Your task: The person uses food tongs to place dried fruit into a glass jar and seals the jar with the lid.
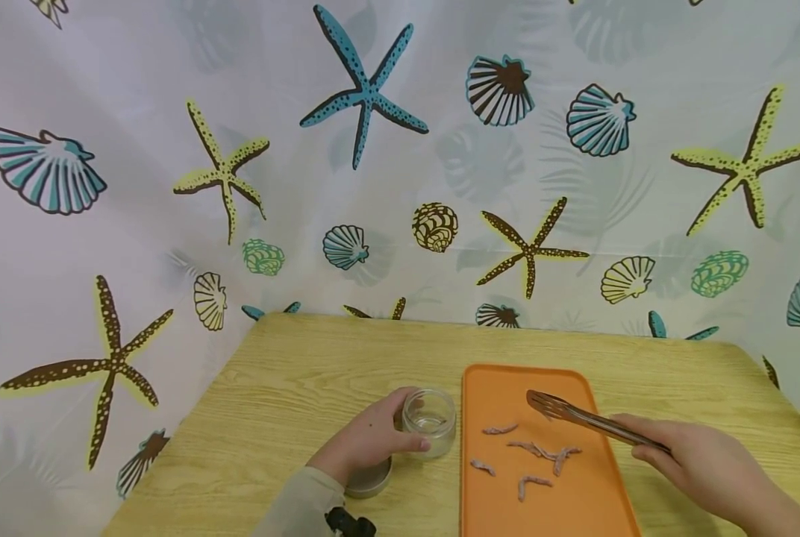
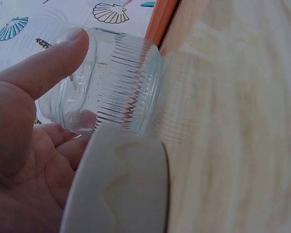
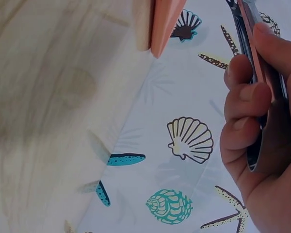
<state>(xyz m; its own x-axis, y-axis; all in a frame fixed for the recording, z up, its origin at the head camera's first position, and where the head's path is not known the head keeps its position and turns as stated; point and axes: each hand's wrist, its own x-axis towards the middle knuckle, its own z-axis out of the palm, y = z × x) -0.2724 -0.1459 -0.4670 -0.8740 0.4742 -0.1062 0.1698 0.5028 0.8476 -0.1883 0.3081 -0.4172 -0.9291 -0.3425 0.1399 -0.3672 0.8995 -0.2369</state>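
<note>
My left hand [image 1: 380,432] holds a clear glass jar [image 1: 430,425] between thumb and fingers. The jar stands upright on the wooden table, just left of an orange tray [image 1: 548,514]; its ribbed wall [image 2: 126,73] shows in the left wrist view. Under my left wrist lies a round, pale, lid-like piece [image 1: 371,485], partly hidden by the hand. My right hand [image 1: 702,462] grips metal tongs [image 1: 601,423], their tips over the tray and apparently holding nothing. Several thin, crooked, greyish-pink strips [image 1: 534,450] lie on the tray below the tips.
The light wooden table [image 1: 292,388] stretches left of the jar and behind the tray. A pale cloth [image 1: 407,171] printed with starfish and shells hangs along the table's back and sides.
</note>
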